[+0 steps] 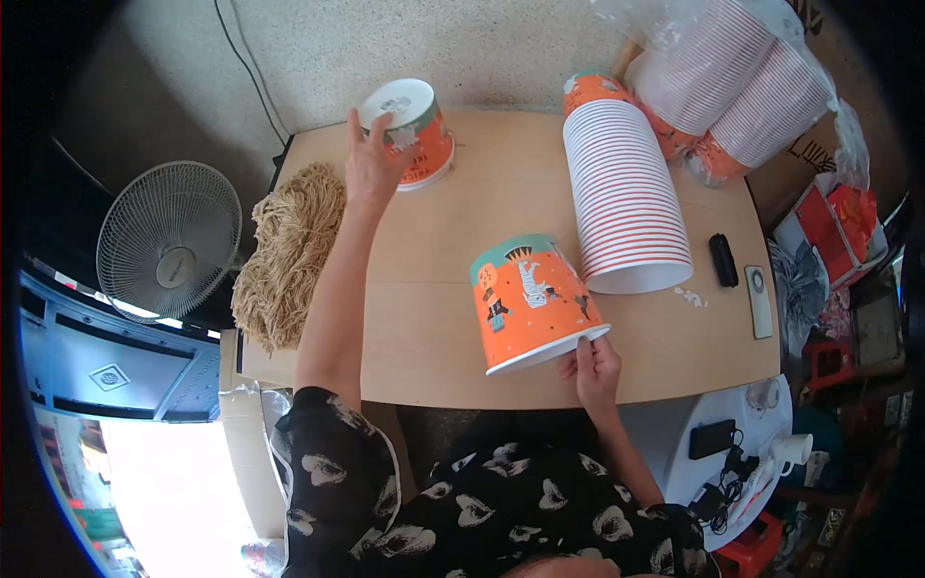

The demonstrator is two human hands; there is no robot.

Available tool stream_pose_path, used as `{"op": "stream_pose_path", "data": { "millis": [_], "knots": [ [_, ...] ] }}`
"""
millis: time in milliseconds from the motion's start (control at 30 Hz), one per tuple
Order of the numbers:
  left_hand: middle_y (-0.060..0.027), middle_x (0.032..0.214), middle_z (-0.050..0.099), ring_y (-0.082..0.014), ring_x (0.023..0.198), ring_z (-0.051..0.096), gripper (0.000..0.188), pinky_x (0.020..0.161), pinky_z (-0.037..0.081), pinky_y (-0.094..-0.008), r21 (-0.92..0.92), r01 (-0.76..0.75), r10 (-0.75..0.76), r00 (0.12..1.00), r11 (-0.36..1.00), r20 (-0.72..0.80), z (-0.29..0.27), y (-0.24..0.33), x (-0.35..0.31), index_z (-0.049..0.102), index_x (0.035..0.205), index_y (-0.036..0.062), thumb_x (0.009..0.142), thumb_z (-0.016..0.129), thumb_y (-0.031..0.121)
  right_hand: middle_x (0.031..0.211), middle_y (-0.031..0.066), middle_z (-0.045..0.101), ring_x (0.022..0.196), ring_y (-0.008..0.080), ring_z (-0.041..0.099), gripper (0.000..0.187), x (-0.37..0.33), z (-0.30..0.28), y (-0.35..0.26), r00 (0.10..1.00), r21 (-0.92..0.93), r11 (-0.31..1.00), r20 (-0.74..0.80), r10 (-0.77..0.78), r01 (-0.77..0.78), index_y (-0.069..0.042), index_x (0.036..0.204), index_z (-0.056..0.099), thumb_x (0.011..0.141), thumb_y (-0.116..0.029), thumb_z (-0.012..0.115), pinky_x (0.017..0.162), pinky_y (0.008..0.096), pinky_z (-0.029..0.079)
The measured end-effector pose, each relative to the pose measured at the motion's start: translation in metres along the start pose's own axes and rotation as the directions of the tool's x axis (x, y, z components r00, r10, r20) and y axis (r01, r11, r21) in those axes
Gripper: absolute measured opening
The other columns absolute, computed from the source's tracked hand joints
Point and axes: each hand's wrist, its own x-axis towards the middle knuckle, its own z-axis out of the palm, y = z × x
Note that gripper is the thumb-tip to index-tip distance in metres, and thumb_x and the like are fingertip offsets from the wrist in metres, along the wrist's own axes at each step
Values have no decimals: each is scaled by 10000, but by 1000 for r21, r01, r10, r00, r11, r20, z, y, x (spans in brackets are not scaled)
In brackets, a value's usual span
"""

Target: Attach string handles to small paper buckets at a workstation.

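Note:
My left hand reaches to the far left of the wooden table and touches an orange paper bucket standing upside down there, fingers spread against its side. My right hand grips the white rim of a second orange paper bucket with cartoon figures, held tilted near the table's front edge. A long stack of nested paper buckets lies on its side just right of it.
A heap of tan straw-like strands covers the table's left edge. More bucket stacks in plastic wrap lie at the far right. A black device and a white remote rest on the right. A fan stands left.

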Motion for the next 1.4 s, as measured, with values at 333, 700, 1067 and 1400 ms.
{"op": "stream_pose_path", "data": {
  "millis": [333, 700, 1067, 1400],
  "knots": [
    [-215, 1602, 268, -541, 1406, 326, 705, 1089, 428, -533, 226, -213, 207, 977, 951, 51, -23, 17, -16, 455, 1471, 274, 854, 757, 435, 692, 24, 611, 549, 58, 543, 168, 0, 1, 6, 999, -103, 994, -8, -42, 41, 34, 1111, 618, 1050, -66, 498, 494, 238, 452],
    [-221, 1312, 632, -363, 1186, 638, 409, 896, 561, -426, -463, -269, 338, 938, 845, 73, -99, 79, -118, 662, 1233, 57, 858, 780, 174, 695, 15, 622, 529, 57, 541, 167, -11, 9, -6, 998, -78, 997, -58, 24, -28, 23, 1075, 619, 1037, -126, 554, 477, 226, 445],
    [-287, 1457, 434, -427, 1336, 467, 1359, 1044, 461, -508, -214, 219, -238, 969, 952, -65, 10, -32, -61, 49, 1589, 58, 635, 930, 459, 661, 41, 638, 502, 66, 571, 182, -13, 14, -10, 994, 68, 994, 63, 84, -88, 2, 1021, 608, 1039, -174, 567, 444, 212, 453],
    [-251, 1574, 285, -397, 1437, 341, 1554, 1174, 268, -555, -157, 355, -368, 927, 922, -66, 74, -17, -34, 4, 1602, 102, 462, 951, 569, 708, 46, 647, 557, 79, 597, 161, -18, 5, -2, 997, -77, 997, 66, 28, -23, 50, 1082, 606, 1038, -88, 537, 504, 236, 486]
  ]
}}
